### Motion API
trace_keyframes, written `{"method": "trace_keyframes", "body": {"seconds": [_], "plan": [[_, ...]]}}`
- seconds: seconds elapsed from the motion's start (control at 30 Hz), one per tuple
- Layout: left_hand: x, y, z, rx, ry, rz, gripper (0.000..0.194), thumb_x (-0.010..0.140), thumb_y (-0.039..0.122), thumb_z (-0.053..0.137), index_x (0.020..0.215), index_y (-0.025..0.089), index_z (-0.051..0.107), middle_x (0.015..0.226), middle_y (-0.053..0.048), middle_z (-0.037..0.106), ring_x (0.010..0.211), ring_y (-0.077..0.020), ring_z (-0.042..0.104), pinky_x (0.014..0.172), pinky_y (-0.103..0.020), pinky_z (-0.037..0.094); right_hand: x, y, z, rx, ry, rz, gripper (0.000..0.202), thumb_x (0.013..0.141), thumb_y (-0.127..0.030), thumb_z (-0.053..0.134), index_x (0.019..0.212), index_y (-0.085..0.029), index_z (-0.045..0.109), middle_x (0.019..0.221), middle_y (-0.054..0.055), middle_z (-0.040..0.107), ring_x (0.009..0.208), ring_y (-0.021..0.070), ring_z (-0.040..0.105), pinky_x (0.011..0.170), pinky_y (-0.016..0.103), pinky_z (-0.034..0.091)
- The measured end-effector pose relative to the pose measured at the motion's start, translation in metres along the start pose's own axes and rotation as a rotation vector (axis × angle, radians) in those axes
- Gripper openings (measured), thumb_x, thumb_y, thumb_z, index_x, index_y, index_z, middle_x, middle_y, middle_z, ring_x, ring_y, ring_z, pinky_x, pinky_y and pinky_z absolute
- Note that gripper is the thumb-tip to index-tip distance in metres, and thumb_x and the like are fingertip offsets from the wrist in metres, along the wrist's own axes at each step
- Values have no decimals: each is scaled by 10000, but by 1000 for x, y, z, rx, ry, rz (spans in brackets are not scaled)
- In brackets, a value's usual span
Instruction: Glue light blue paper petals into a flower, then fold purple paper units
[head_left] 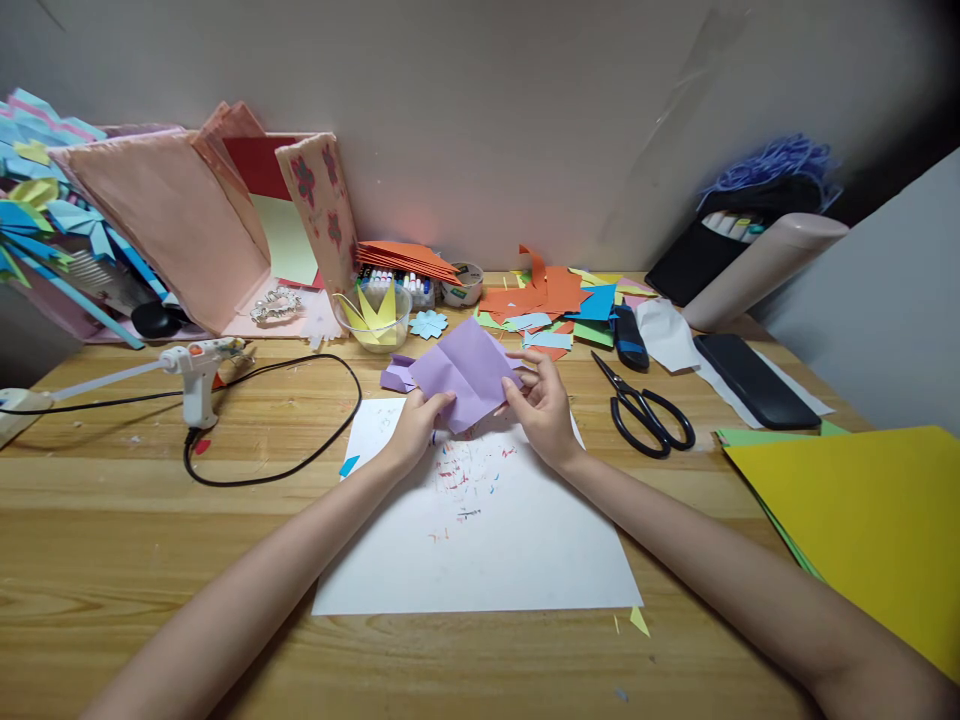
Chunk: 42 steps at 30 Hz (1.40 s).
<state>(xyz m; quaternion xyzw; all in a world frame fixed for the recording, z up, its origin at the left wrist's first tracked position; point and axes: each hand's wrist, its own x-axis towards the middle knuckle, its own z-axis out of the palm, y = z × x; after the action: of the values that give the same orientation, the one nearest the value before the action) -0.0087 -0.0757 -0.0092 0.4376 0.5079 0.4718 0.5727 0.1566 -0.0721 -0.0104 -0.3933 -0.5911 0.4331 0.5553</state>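
A creased square of purple paper (469, 372) is held up between both hands, above the far part of a white sheet (480, 560) marked with coloured streaks. My left hand (421, 425) pinches its lower left edge, thumb on top. At its right corner, my right hand (541, 405) grips the paper between thumb and fingers. A smaller folded purple paper piece (397, 373) lies just behind and left of the held square. Parts of the fingers under the paper are hidden.
On the left, a white glue gun (199, 380) stands with its black cord (281, 482) looped on the table. Black-handled scissors (645, 408) lie right of the hands, near a black phone (757, 380). Coloured scraps (551, 295) pile up behind. Yellow sheets (862, 500) rest at right.
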Motion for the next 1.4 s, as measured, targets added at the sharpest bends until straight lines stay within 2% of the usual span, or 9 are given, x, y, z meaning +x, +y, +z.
{"method": "trace_keyframes", "body": {"seconds": [0.07, 0.17, 0.3, 0.47, 0.57, 0.67, 0.83, 1.2, 1.4], "plan": [[0, 2, 0, -87, -27, -7, 203, 676, 305, 608, 783, 145, 547, 692, 4, 566, 627, -116, 540, 579, -229, 450, 1, -1, -1, -10, 23, -20, 309, 822, -262, 507, 1127, -239, 464, 893, 26, 596, 660, 124, 553, 521, 230, 500], [-1, 5, -1, -143, -96, -3, 240, 678, 296, 628, 848, 135, 576, 795, -27, 622, 705, -136, 578, 634, -239, 459, 2, -2, -3, -95, -30, -23, 173, 812, -230, 470, 909, -199, 609, 852, 33, 613, 751, 152, 568, 548, 234, 491], [0, 10, -4, -190, -103, 3, 352, 694, 298, 647, 995, 132, 573, 1034, -86, 630, 895, -195, 592, 758, -283, 467, 2, -4, -7, -147, -172, -39, 283, 782, -163, 392, 740, -179, 671, 752, 30, 652, 767, 169, 590, 699, 285, 475], [5, 15, -10, -170, -195, -58, 473, 655, 283, 697, 1079, 118, 565, 1144, -143, 594, 993, -259, 575, 837, -361, 456, 6, 0, -9, -54, -195, 6, 382, 710, -108, 332, 818, -181, 692, 889, 37, 671, 893, 190, 583, 814, 318, 446], [7, 15, -12, -96, -201, -50, 502, 632, 286, 718, 1087, 129, 576, 1140, -144, 599, 1009, -271, 568, 835, -365, 452, 11, 5, -9, -1, -185, 78, 373, 671, -95, 385, 878, -201, 678, 971, 26, 653, 957, 188, 567, 849, 323, 442], [8, 14, -13, -48, -202, -60, 503, 614, 289, 732, 1070, 130, 589, 1118, -144, 610, 988, -270, 575, 807, -352, 458, 14, 9, -10, 65, -269, 86, 341, 685, -101, 467, 940, -220, 659, 1039, 32, 589, 966, 176, 559, 818, 303, 466], [9, 16, -14, -38, -233, -67, 445, 622, 276, 726, 1030, 143, 606, 1093, -129, 622, 953, -254, 585, 779, -333, 464, 18, 11, -15, 0, -512, 30, 360, 706, -103, 539, 1019, -243, 651, 1002, 51, 497, 925, 166, 531, 840, 342, 474], [10, 20, -19, 28, -303, -91, 504, 594, 284, 740, 1056, 133, 605, 1092, -151, 622, 935, -263, 595, 779, -353, 470, 26, 17, -24, -39, -495, -21, 178, 656, -129, 640, 807, -206, 693, 823, 26, 491, 850, 175, 522, 760, 322, 458], [10, 20, -21, 57, -321, -121, 474, 597, 282, 736, 1030, 132, 614, 1074, -140, 629, 911, -253, 604, 779, -361, 473, 25, 10, -31, -195, -690, -69, 321, 710, -179, 642, 1019, -264, 665, 966, 48, 506, 960, 192, 504, 861, 373, 429]]}}
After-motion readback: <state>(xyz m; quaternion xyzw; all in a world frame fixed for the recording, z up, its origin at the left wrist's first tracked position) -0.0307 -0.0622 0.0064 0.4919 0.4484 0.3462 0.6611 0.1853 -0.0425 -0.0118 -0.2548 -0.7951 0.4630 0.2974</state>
